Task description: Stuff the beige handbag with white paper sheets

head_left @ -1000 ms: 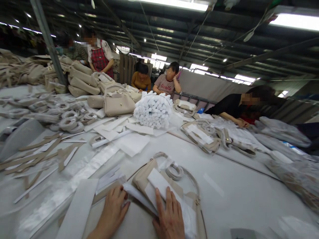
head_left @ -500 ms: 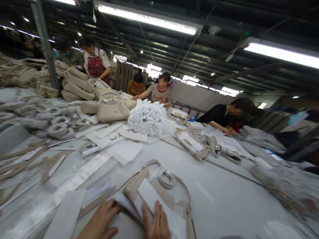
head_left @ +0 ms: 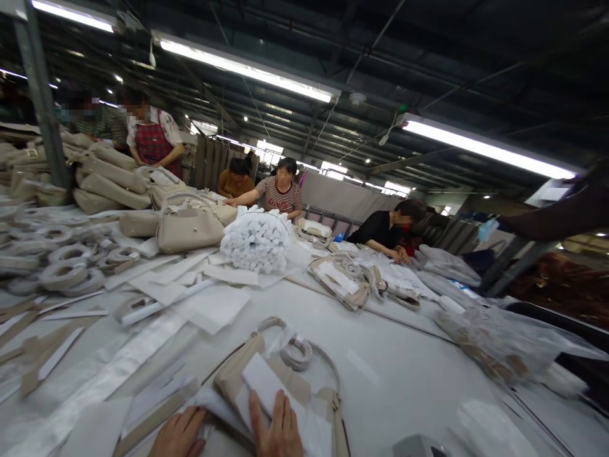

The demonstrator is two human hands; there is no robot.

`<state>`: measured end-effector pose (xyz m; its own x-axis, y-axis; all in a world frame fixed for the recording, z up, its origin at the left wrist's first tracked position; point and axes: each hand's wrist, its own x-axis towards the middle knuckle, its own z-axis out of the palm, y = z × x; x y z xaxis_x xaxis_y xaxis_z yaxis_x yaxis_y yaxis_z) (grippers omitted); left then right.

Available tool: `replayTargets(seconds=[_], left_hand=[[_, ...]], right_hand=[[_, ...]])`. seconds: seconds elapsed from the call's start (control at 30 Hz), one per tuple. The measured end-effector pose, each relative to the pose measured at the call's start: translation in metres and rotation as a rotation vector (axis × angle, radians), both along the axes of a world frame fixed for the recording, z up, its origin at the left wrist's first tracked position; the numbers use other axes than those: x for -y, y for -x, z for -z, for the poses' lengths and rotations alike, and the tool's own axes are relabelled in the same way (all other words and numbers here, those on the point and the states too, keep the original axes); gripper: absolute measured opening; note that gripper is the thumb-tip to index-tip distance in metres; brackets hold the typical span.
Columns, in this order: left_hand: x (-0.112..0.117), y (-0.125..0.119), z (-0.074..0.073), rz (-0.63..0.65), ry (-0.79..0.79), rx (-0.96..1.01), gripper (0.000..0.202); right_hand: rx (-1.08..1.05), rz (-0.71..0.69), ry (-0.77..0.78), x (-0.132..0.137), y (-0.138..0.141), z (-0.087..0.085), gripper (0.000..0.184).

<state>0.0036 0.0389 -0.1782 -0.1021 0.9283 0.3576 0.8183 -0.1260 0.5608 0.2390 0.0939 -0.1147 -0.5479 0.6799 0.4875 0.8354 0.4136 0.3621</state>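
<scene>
A beige handbag lies on the table right in front of me, its looped handle and thin strap spread out beyond it. On top of it rest a white card and a coiled beige strap in clear wrap. My right hand lies on the bag, fingers stretched over the card's near end. Beside the bag's near left side is my left hand, fingers bent with the thumb apart, close to a white wrapping sheet. The lower parts of both hands are cut off by the frame edge.
Strap coils and loose white sheets cover the left side. A bundle of white rolls stands mid-table near another beige handbag. Clear plastic bags lie at right. Several co-workers sit or stand around the far side.
The camera view has turned right, so the scene sits further left. Both hands remain at the handbag, the right one still on the white card.
</scene>
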Motion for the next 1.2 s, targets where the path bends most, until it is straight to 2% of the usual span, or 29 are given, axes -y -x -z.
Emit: replayTargets(seconds=[0.07, 0.13, 0.2, 0.27, 0.37, 0.5, 0.57, 0.63, 0.77, 0.97, 1.1, 1.17, 1.2], left_hand=[[-0.003, 0.003, -0.002, 0.001, 0.081, 0.021, 0.033], [-0.005, 0.002, -0.014, 0.004, 0.199, 0.041, 0.031], [-0.007, -0.003, -0.034, -0.004, 0.327, 0.038, 0.025], [-0.007, -0.009, -0.054, -0.002, 0.407, 0.017, 0.018], [-0.005, -0.018, -0.078, 0.048, 0.307, 0.007, 0.016], [0.002, -0.023, -0.1, 0.176, 0.09, -0.016, 0.012], [0.004, -0.026, -0.108, 0.248, 0.109, -0.005, 0.012], [0.004, -0.028, -0.114, 0.257, 0.219, 0.027, 0.011], [0.0, -0.036, -0.119, 0.131, 0.531, 0.262, 0.018], [0.0, -0.043, -0.112, 0.091, 0.787, 0.552, 0.014], [0.01, -0.044, -0.106, 0.084, 1.108, 1.05, 0.021], [0.013, -0.047, -0.102, 0.009, 1.162, 1.199, 0.022], [0.014, -0.05, -0.099, -0.033, 1.158, 1.201, 0.021]], right_hand=[[0.012, -0.003, -0.009, -0.002, -0.001, 0.005, 0.086], [-0.002, -0.021, 0.05, -0.004, -0.003, 0.001, 0.088], [-0.007, -0.025, 0.189, -0.006, -0.005, -0.014, 0.094], [0.004, 0.003, 0.375, -0.007, -0.005, -0.036, 0.1], [-0.009, 0.033, 0.581, -0.007, -0.003, -0.072, 0.102], [-0.097, -0.009, 0.665, -0.012, -0.003, -0.102, 0.096], [-0.132, -0.04, 0.687, -0.018, -0.004, -0.109, 0.094], [-0.155, -0.08, 0.704, -0.024, -0.006, -0.113, 0.094], [-0.183, -0.127, 0.728, -0.032, -0.009, -0.117, 0.094], [-0.183, -0.132, 0.712, -0.032, -0.012, -0.114, 0.093], [-0.168, -0.147, 0.684, -0.031, -0.014, -0.113, 0.093], [-0.147, -0.148, 0.65, -0.03, -0.015, -0.109, 0.093], [-0.134, -0.151, 0.624, -0.028, -0.016, -0.104, 0.093]])
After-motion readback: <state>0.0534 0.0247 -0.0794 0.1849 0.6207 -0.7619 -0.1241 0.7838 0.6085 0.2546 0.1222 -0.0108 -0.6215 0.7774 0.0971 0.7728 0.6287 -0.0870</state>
